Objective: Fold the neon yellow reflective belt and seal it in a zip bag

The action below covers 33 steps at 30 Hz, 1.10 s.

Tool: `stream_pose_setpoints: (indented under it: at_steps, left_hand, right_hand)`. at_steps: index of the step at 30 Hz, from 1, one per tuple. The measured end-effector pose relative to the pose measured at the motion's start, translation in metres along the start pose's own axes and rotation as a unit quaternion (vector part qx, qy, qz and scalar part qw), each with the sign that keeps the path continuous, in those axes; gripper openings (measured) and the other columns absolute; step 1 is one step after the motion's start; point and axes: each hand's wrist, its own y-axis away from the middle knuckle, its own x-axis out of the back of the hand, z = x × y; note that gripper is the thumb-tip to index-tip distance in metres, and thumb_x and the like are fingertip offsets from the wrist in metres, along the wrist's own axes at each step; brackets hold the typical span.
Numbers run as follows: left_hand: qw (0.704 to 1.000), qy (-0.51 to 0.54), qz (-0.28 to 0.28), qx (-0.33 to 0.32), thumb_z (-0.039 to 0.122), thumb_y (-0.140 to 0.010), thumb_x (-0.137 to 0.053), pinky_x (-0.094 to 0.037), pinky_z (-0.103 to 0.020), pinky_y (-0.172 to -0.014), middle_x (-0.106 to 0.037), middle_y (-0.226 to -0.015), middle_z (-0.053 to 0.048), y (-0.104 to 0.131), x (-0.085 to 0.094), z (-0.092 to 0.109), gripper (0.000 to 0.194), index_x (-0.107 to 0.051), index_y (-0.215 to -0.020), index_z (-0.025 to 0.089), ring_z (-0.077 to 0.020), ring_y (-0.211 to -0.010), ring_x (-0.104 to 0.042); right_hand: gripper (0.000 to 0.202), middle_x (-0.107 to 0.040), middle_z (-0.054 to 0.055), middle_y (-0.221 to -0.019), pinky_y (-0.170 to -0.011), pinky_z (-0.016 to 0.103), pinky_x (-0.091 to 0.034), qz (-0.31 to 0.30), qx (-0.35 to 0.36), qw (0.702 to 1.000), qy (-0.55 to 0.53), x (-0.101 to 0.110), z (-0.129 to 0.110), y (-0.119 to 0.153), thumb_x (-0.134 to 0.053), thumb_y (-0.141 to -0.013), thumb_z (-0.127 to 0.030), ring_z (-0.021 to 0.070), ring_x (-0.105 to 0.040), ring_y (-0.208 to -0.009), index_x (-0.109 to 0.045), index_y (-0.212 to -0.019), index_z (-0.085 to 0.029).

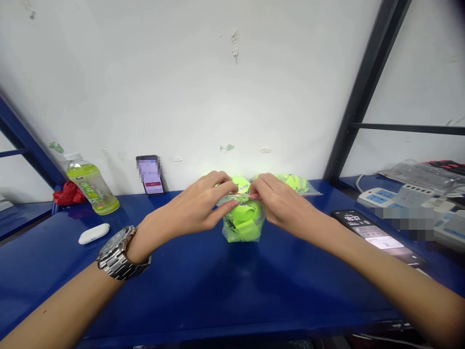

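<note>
Nearest the camera, two bare forearms reach forward over a blue metal shelf (218, 291), the left one wearing a steel wristwatch (118, 254). Both hands meet at the middle of the shelf on a small clear plastic bag (242, 228) stuffed with neon-green fabric straps. That bag stands upright, its long axis roughly vertical, its mouth pointing up and its base resting on the shelf. Fingers and thumb of the left hand (203, 206) pinch the left part of the bag's top edge; the right hand (281, 203) pinches the right part, so the two hands hold the mouth between them.

Just behind the bag, against the white wall, lie more bagged green items (296, 183), partly hidden by the hands. On the far left stands a bottle of green drink (90, 184), with a red cloth (69, 194) beside it and a white earbud case (93, 233) nearer. A phone (150, 174) leans on the wall. On the right, another phone (379, 237) lies flat, with a power strip (395, 196) beyond it.
</note>
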Motion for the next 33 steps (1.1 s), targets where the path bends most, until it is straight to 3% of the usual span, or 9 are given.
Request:
stream_pose_setpoints:
  at_steps: [6,12,17,26,33]
  left_hand:
    - [1.000,0.006,-0.030,0.006,0.014,-0.094,-0.034,-0.037,-0.028,-0.061,-0.049,-0.078,-0.004,-0.007,-0.004,0.005,0.017,-0.048,-0.086,0.015,-0.0139,-0.065,-0.044]
    - [0.999,0.005,-0.032,0.021,0.003,-0.081,-0.036,-0.032,-0.027,-0.056,-0.046,-0.079,-0.002,-0.004,-0.007,0.005,0.016,-0.038,-0.083,0.019,-0.0133,-0.062,-0.039]
    - [0.998,0.013,-0.047,0.030,0.005,-0.083,-0.037,-0.033,-0.027,-0.058,-0.046,-0.081,-0.003,-0.006,-0.005,0.007,0.015,-0.034,-0.081,0.020,-0.0139,-0.065,-0.040]
    - [0.997,0.026,-0.053,0.044,0.015,-0.091,-0.036,-0.035,-0.028,-0.059,-0.050,-0.081,-0.004,-0.007,-0.004,0.006,0.011,-0.040,-0.081,0.019,-0.0147,-0.067,-0.043]
    - [0.996,0.048,-0.076,0.027,0.020,-0.093,-0.040,-0.038,-0.028,-0.065,-0.056,-0.080,-0.003,-0.007,0.006,0.006,0.013,-0.051,-0.087,0.016,-0.0145,-0.070,-0.048]
  right_hand:
    - [0.020,-0.050,0.009,-0.079,-0.063,0.031,-0.037,-0.016,-0.003,1.000,0.000,0.003,-0.006,-0.003,-0.033,-0.092,-0.006,0.0196,-0.045,-0.073,-0.051,-0.086,-0.012]
    - [0.018,-0.051,0.008,-0.084,-0.063,0.030,-0.037,-0.060,-0.036,0.993,-0.098,0.017,-0.007,-0.006,-0.039,-0.097,-0.025,0.0179,-0.046,-0.073,-0.053,-0.092,-0.014]
    - [0.015,-0.051,0.007,-0.083,-0.062,0.030,-0.035,-0.070,-0.029,0.993,-0.086,0.017,-0.007,-0.008,-0.038,-0.096,-0.021,0.0174,-0.044,-0.070,-0.050,-0.088,-0.015]
    - [0.014,-0.049,0.008,-0.084,-0.060,0.031,-0.030,-0.089,0.013,0.995,0.031,0.011,-0.008,-0.003,-0.039,-0.088,-0.005,0.0176,-0.039,-0.067,-0.049,-0.087,-0.015]
    - [0.010,-0.048,0.007,-0.086,-0.062,0.029,-0.034,-0.083,0.010,0.995,-0.063,0.010,-0.004,-0.002,-0.039,-0.089,-0.008,0.0170,-0.042,-0.072,-0.045,-0.087,-0.017]
